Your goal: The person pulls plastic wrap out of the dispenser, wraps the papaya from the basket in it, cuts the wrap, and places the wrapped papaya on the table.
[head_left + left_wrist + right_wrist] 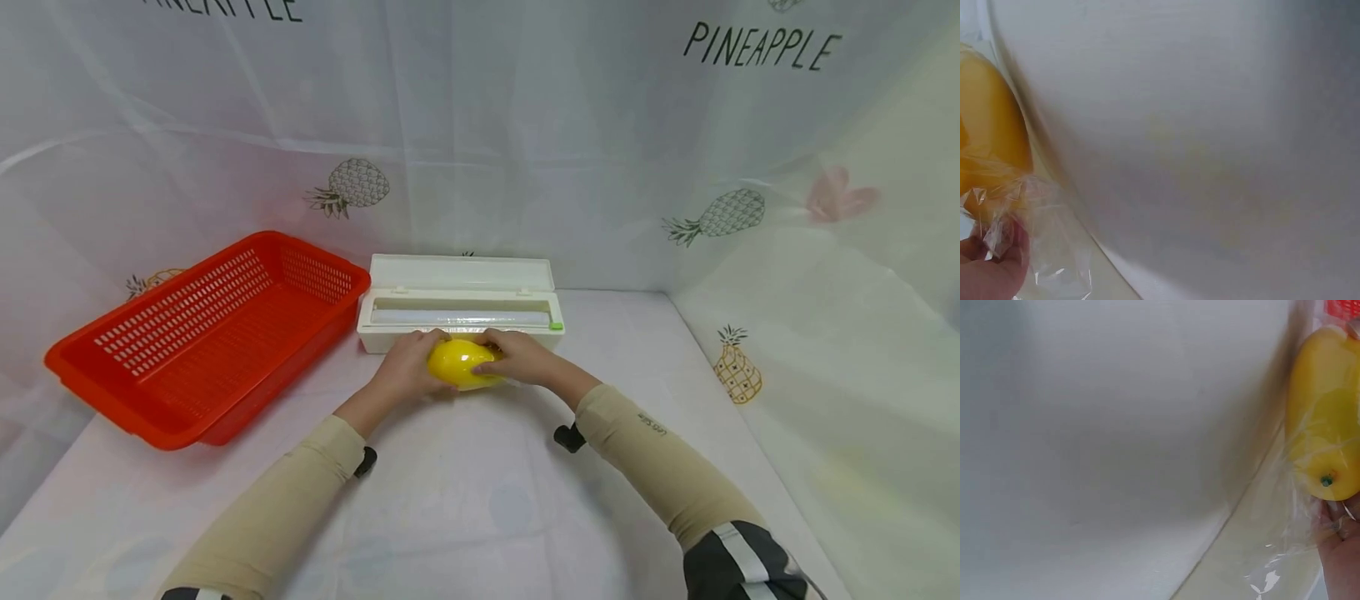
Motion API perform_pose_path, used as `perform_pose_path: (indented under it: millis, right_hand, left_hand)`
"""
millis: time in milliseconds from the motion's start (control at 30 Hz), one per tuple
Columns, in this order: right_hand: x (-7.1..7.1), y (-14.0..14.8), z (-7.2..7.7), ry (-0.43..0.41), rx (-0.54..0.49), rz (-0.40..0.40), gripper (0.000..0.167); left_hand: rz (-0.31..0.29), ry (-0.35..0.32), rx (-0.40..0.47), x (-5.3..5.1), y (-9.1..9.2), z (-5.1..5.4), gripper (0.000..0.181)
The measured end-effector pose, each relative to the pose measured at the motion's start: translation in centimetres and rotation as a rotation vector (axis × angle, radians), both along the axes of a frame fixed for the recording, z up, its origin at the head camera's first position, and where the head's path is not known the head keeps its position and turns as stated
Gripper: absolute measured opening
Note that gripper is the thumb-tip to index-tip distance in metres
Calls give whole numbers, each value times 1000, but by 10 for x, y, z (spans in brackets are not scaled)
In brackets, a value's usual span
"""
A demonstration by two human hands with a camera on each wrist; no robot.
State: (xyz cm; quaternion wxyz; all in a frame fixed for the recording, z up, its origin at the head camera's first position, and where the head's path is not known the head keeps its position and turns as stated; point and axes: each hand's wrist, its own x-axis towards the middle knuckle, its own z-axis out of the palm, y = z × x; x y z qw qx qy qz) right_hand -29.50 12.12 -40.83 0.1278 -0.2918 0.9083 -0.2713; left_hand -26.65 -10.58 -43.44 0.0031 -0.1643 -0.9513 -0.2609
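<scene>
A glossy yellow mango [459,362] with a small green stem end [1327,480] is held between both hands, just in front of the white wrap dispenser [461,342]. Clear cling film [1054,231] lies over the fruit and hangs loose at its ends. At the left end, my left hand [411,364] pinches gathered film. My right hand [517,357] grips the film-covered fruit at the stem end, its thumb across the front. Inside the dispenser, whose lid [461,272] stands raised, lies a film roll [461,317]. The fingers behind the mango are partly hidden.
A red perforated basket [225,425] stands at the left, its right corner near the dispenser. A green slider piece [556,326] sits at the dispenser's right end. White pineapple-print sheeting [480,200] hangs behind and along the right side of the white-covered table [450,500].
</scene>
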Motion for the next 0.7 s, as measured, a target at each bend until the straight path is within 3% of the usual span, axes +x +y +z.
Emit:
perform_pose_path:
  millis: [300,400,567,700]
  right_hand:
    - [2,13,-7,17,-158,77,57]
    - [8,18,-6,75,-143,48,54]
    - [15,14,-5,257,-139,-27,38]
    - [15,9,-8,261,-166,-99,26]
  left_hand:
    - [16,-40,-28,1,2,0,78]
    - [19,-23,-37,1,5,1,79]
    - [43,14,-61,2,9,3,81]
    - [69,27,-64,3,12,3,81]
